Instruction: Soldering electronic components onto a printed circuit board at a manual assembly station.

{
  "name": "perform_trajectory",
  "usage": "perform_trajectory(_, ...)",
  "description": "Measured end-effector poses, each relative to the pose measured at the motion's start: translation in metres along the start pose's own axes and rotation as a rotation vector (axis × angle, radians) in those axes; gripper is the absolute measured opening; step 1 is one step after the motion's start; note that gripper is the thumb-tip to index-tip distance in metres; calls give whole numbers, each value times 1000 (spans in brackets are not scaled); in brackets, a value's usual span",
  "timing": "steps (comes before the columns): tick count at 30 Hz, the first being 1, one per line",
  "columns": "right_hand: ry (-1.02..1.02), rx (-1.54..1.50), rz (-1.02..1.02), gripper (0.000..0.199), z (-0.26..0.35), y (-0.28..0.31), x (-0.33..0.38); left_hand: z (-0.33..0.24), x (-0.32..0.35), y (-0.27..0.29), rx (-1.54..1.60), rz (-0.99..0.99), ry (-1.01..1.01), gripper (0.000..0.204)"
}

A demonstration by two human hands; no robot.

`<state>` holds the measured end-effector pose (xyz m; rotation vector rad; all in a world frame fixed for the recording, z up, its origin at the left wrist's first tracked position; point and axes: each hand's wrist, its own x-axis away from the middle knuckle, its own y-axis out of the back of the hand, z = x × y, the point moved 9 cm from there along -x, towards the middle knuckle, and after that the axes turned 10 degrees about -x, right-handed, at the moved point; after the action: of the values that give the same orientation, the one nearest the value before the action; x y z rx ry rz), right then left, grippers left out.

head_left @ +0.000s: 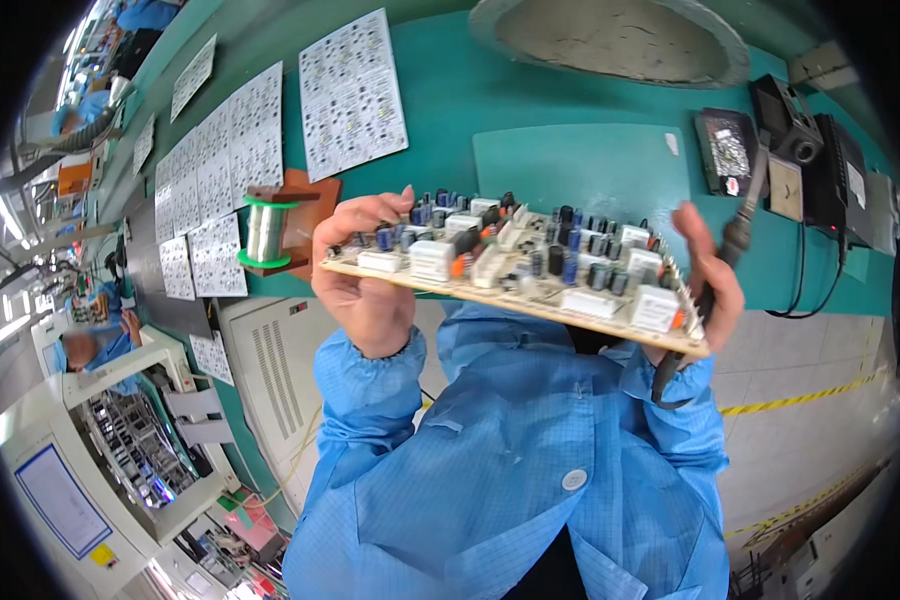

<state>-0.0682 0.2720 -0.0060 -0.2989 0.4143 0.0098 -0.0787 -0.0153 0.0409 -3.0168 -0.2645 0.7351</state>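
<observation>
Holding the populated circuit board [515, 275] raised between both hands, I noted its long axis ran left to right. My left hand [365, 275] gripped its left end; my right hand [710, 285] clasped the right end together with a soldering iron [735, 240]. A solder spool [265, 230] stood left on the green desk [570, 160].

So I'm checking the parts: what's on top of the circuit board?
The circuit board carries dark capacitors, white blocks and orange parts. The left hand covers its left end; its underside is hidden.

Matt tan circuit board [510, 285], glossy (plastic) capacitors [570, 262]
</observation>
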Motion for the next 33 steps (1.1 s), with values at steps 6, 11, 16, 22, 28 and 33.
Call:
perform_trajectory(6,-68,341,33,43,17,-9,-16,8,-10,1,163,-29,162,45)
perform_trajectory(11,284,330,127,40,22,-23,-9,-25,-26,7,-55,-64,-2,33)
perform_trajectory(16,341,387,177,39,44,-35,-23,-75,-72,76,-228,-318,-18,16)
perform_trajectory(22,253,529,13,37,22,29,-6,-49,-250,190,-616,-498,44,33)
perform_trajectory(28,286,640,11,39,18,28,-9,76,-368,174,-1031,-307,353,85)
perform_trajectory(33,233,655,7,37,10,23,-11,137,-373,54,-2039,-30,-31,80)
